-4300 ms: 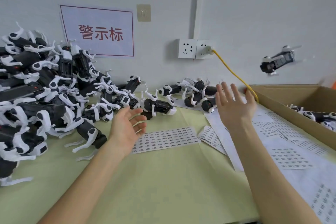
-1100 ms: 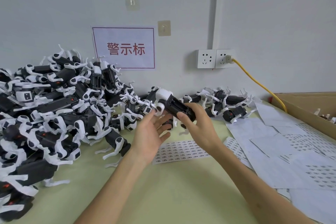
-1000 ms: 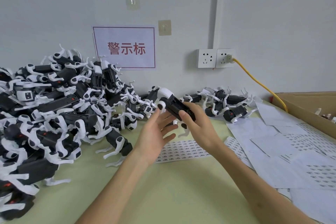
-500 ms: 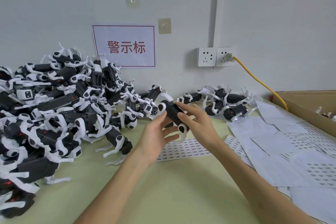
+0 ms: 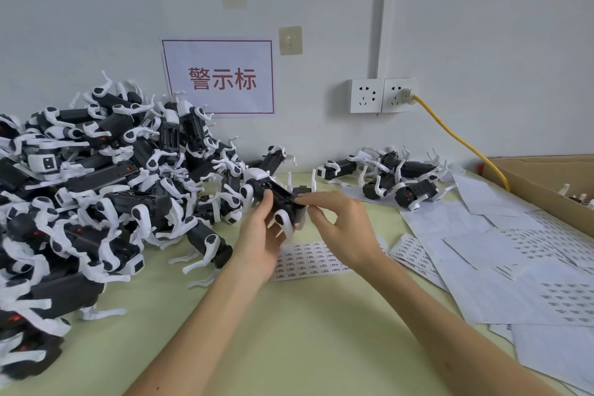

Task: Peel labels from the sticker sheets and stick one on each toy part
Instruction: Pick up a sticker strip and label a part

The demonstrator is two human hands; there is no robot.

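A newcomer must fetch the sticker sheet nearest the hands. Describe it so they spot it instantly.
Find the red-lettered wall sign, then drop to the green table. There the left hand and right hand hold a toy part; the sticker sheet lies just beneath them. It is the leftmost sheet, between the wrists, left of the paper pile.

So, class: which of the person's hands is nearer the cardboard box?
Right. The right hand sits left of the cardboard box, across the sticker sheets; the left hand is even farther left, beyond the toy part both hands hold.
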